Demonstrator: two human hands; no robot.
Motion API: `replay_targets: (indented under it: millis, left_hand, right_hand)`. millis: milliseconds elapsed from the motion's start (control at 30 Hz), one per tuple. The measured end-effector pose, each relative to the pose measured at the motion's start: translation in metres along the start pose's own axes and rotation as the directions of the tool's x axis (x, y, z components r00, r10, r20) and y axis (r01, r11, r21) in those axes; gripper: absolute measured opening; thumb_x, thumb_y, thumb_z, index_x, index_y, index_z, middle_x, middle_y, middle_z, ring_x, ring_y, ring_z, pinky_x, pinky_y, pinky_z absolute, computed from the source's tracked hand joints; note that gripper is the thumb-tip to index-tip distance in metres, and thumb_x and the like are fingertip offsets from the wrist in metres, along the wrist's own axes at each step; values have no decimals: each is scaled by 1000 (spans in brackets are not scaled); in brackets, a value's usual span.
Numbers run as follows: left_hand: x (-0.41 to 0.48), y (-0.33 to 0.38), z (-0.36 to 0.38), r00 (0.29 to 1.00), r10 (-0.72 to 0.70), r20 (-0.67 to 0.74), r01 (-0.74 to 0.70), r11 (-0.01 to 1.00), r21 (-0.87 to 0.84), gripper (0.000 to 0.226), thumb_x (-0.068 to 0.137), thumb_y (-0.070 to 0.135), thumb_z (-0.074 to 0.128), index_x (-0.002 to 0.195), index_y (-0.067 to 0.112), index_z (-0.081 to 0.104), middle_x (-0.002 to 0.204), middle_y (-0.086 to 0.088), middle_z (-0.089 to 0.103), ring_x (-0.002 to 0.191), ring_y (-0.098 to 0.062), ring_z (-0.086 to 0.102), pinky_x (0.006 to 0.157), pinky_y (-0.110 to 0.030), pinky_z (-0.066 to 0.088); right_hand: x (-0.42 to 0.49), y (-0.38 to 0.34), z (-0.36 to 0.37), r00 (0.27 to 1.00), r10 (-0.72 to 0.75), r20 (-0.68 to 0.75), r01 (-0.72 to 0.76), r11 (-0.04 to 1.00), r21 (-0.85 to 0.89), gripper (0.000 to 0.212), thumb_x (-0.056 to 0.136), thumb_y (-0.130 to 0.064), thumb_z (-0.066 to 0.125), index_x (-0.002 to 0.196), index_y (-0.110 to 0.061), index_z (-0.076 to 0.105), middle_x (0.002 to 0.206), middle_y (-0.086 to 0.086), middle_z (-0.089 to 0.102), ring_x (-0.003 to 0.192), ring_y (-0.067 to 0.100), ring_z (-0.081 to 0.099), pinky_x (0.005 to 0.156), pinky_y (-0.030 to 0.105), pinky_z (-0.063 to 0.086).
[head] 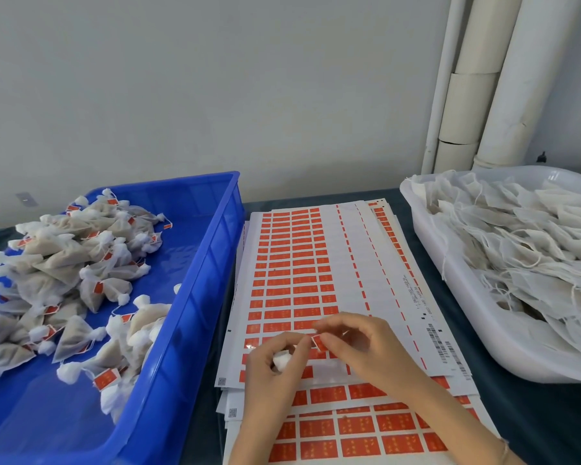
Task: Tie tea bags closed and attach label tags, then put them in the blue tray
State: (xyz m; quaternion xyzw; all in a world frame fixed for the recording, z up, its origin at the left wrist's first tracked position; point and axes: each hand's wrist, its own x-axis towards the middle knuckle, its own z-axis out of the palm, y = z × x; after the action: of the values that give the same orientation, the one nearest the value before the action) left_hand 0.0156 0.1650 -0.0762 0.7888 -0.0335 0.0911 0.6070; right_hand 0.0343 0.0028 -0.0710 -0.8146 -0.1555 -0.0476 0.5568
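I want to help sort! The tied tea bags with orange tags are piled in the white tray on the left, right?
No, wrong tray. The head view shows the tied tea bags with orange tags piled in the blue tray on the left.

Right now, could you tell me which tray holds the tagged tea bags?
The blue tray on the left: its bags are bunched shut and carry orange tags, whereas the white tray on the right holds flat, untagged bags with loose strings.

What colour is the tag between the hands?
Orange-red label tag, pinched by the right hand; left hand holds tea bag; head view.
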Motion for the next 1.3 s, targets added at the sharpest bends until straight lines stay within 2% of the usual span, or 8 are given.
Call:
replay_targets:
  millis: [167, 333, 533, 800, 900, 1033, 1167, 1300]
  left_hand:
    - [-1, 2, -1, 1000, 25, 14, -26, 998, 50, 10, 81, 42, 66, 81, 36, 73, 78, 16, 71, 84, -4, 65, 69, -10, 48]
    - [0, -2, 1, 1000, 28, 1, -28, 995, 101, 4, 82, 29, 72, 82, 33, 73, 76, 17, 71, 81, -4, 66, 66, -10, 49]
    - [1, -2, 2, 1000, 22, 20, -24, 992, 125, 3, 83, 30, 71, 83, 33, 73, 78, 19, 71, 82, -4, 66, 68, -10, 50]
    - [-1, 3, 0, 1000, -2, -23, 4, 997, 83, 8, 84, 27, 70, 84, 36, 72, 84, 23, 70, 89, 4, 62, 70, -4, 46]
    - [-3, 5, -6, 998, -56, -33, 57, 998, 21, 20, 87, 15, 64, 88, 34, 70, 92, 24, 67, 95, 6, 59, 75, -12, 47]
    - [-12, 12, -19, 990, -97, 98, 88, 993, 84, 13, 92, 31, 58, 102, 39, 62, 102, 27, 62, 102, 4, 57, 93, -24, 50]
    - [-28, 39, -40, 985, 91, 144, -116, 978, 173, 18, 90, 29, 62, 105, 39, 65, 99, 30, 64, 100, 3, 59, 82, -12, 49]
    - [-42, 83, -81, 924, 382, 15, -369, 882, 293, 30, 86, 25, 65, 106, 47, 63, 96, 27, 67, 92, -3, 62, 79, -16, 50]
  right_hand:
    - [0, 0, -2, 1000, -6, -13, 6, 1000, -19, 13, 85, -24, 71, 86, -36, 70, 85, -22, 68, 86, 5, 64, 77, 19, 54]
    - [0, 2, -3, 1000, 24, -20, -24, 1000, -11, 13, 86, -24, 69, 85, -37, 68, 85, -25, 67, 85, 2, 64, 77, 15, 53]
    - [1, 5, 0, 999, 33, 37, -30, 997, -68, 14, 91, -24, 63, 88, -38, 62, 85, -22, 64, 89, -1, 61, 80, 11, 50]
    - [4, 9, -2, 999, 26, -19, -27, 995, -98, 15, 88, -24, 67, 85, -38, 65, 87, -31, 63, 88, -6, 61, 74, 4, 46]
    - [6, 10, -3, 997, 65, -51, -69, 994, -83, 13, 88, -24, 67, 86, -37, 67, 85, -25, 67, 87, -7, 61, 74, 6, 48]
    - [9, 1, -6, 990, 124, -62, -124, 992, -10, 8, 90, -22, 64, 92, -29, 67, 87, -14, 70, 84, -1, 65, 78, 15, 54]
    - [12, -35, 3, 996, 87, 36, -92, 981, 169, 7, 93, -17, 58, 97, -21, 63, 83, -9, 72, 77, 12, 71, 62, 17, 55]
    - [26, -90, 20, 985, -119, 126, 99, 983, 153, 11, 89, -26, 62, 99, -29, 61, 88, -21, 71, 83, 2, 70, 61, 9, 51]
